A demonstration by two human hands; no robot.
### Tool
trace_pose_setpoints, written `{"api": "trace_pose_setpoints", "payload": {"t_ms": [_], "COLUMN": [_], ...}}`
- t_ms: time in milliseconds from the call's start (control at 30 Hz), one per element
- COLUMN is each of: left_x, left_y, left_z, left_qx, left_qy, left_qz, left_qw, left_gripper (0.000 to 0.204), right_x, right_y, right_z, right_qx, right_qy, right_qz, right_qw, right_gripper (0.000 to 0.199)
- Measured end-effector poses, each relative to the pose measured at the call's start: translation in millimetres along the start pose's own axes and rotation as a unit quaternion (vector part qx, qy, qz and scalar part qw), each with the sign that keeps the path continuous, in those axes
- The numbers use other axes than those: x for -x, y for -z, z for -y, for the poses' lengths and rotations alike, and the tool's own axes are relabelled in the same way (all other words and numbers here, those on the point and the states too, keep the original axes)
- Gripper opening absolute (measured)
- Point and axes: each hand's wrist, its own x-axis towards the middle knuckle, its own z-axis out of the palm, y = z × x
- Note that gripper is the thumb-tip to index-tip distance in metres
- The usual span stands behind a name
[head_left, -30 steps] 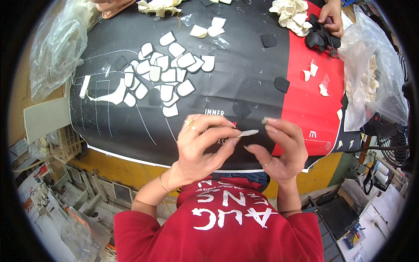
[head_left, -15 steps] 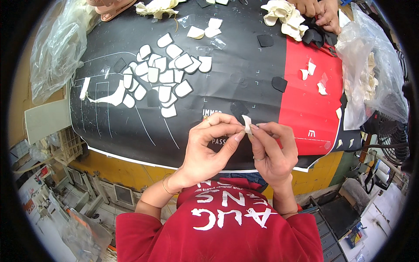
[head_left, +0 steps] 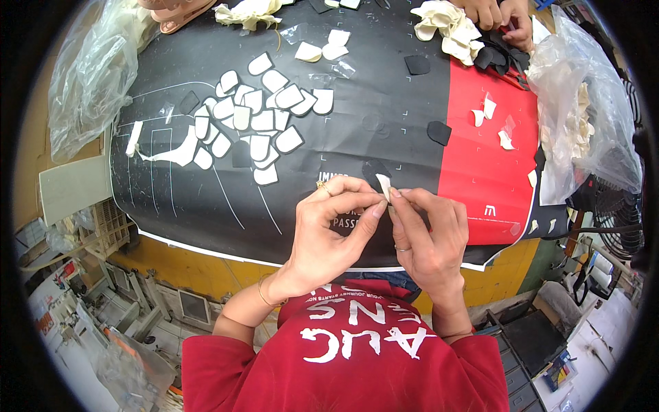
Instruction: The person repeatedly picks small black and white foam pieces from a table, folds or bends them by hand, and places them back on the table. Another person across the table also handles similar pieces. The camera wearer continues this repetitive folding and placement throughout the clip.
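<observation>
My left hand (head_left: 329, 230) and my right hand (head_left: 425, 233) meet above the near edge of a black and red table cover (head_left: 343, 130). Between the fingertips of both hands I pinch a small cream-white piece (head_left: 383, 185), held upright. A ring shows on my left hand. Beyond my hands lies a cluster of several white rounded pieces (head_left: 254, 120) laid flat on the black part of the cover. Small black pieces (head_left: 439, 132) lie near the red section.
Clear plastic bags sit at the left (head_left: 89, 82) and at the right (head_left: 583, 117) with cream pieces inside. Another person's hands (head_left: 498, 14) work at the far right by a heap of cream scraps (head_left: 446, 27). A fan (head_left: 614, 226) stands right.
My hands drew together from holding a thin strip apart to pinching the small piece upright between both sets of fingertips.
</observation>
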Motion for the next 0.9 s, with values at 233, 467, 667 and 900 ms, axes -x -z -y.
{"api": "trace_pose_setpoints", "payload": {"t_ms": [233, 467, 667, 900], "left_x": [-1, -1, 2, 6], "left_y": [0, 0, 0, 24], "left_z": [0, -1, 0, 3], "left_qx": [0.008, 0.015, -0.051, -0.259], "left_qy": [0.0, 0.018, -0.021, -0.096], "left_qz": [0.001, 0.015, 0.028, -0.034], "left_qw": [1.0, 1.0, 0.998, 0.96], "left_gripper": [0.011, 0.01, 0.009, 0.012], "right_x": [2, -1, -2, 0], "right_y": [1, 4, 6, 17], "right_z": [1, -2, -9, -27], "right_qx": [0.011, -0.072, -0.138, -0.177], "right_qy": [-0.004, -0.047, -0.078, -0.233], "right_qz": [0.01, 0.001, -0.004, -0.07], "right_qw": [1.0, 0.996, 0.987, 0.954], "right_gripper": [0.034, 0.026, 0.014, 0.007]}}
